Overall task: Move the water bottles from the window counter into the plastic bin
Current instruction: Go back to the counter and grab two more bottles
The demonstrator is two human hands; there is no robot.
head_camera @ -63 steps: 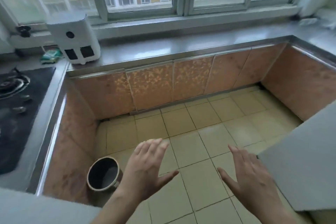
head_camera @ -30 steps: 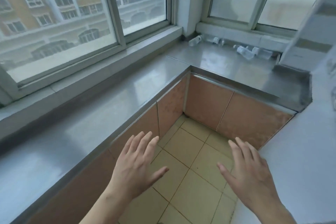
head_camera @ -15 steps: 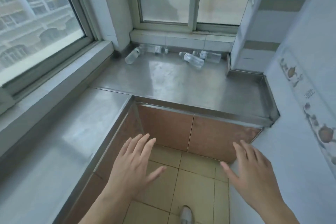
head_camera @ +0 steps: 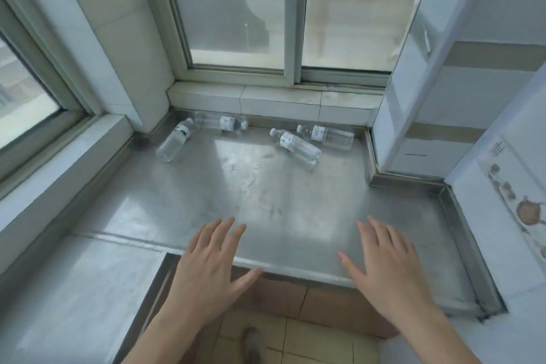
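Note:
Several clear water bottles lie on their sides at the back of the steel window counter [head_camera: 266, 201], under the window. One bottle [head_camera: 174, 140] lies far left, a second bottle [head_camera: 220, 122] against the sill, a third bottle [head_camera: 297, 146] and a fourth bottle [head_camera: 328, 136] to the right. My left hand [head_camera: 211, 269] and my right hand [head_camera: 387, 269] hover palms down over the counter's front edge, fingers spread, holding nothing, well short of the bottles. No plastic bin is in view.
A tiled sill [head_camera: 274, 100] and window frame back the counter. A white wall column [head_camera: 428, 83] juts in at the right. A second counter [head_camera: 74, 289] runs along the left window. Tiled floor [head_camera: 295, 340] and a shoe tip show below.
The view has swung right from the stove side and moved closer to the corner counter; the bottles now lie straight ahead. Both hands stay spread and have come over the counter's front edge.

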